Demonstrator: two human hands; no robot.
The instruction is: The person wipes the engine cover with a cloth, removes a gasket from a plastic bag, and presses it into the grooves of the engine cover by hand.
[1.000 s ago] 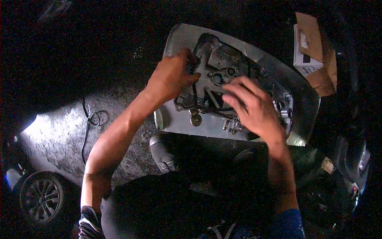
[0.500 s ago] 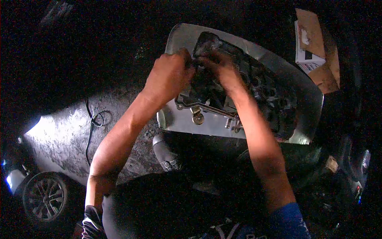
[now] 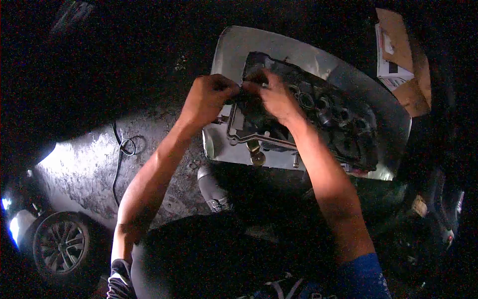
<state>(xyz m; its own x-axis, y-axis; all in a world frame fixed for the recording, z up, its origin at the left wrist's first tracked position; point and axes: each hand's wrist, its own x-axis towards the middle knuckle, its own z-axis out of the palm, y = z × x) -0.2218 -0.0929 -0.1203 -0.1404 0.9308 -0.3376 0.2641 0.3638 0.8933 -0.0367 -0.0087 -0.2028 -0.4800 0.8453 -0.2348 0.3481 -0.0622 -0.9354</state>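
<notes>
A black engine valve cover [image 3: 343, 112] with round openings lies on a light grey panel [image 3: 234, 42]. My left hand [image 3: 204, 99] is closed in a pinch at the cover's left end. Close beside it, my right hand [image 3: 280, 102] also pinches, over the cover's upper left part. The fingertips of both hands nearly meet, and whatever lies between them is too small and dark to make out. A thin metal-looking rim [image 3: 254, 137] runs along the cover's near edge. Below that edge sits a brass-coloured round part [image 3: 256, 155].
An opened cardboard box [image 3: 398, 55] stands beyond the panel at the upper right. A dark looped cable [image 3: 119, 154] crosses the lit, stained floor at left. A car wheel [image 3: 60, 244] is at the lower left, and a shoe [image 3: 215, 189] rests below the panel.
My hands have drawn slightly apart and lower on the cover, both still pinching at its left end. The whole view has shifted a little, so the surroundings sit farther right.
</notes>
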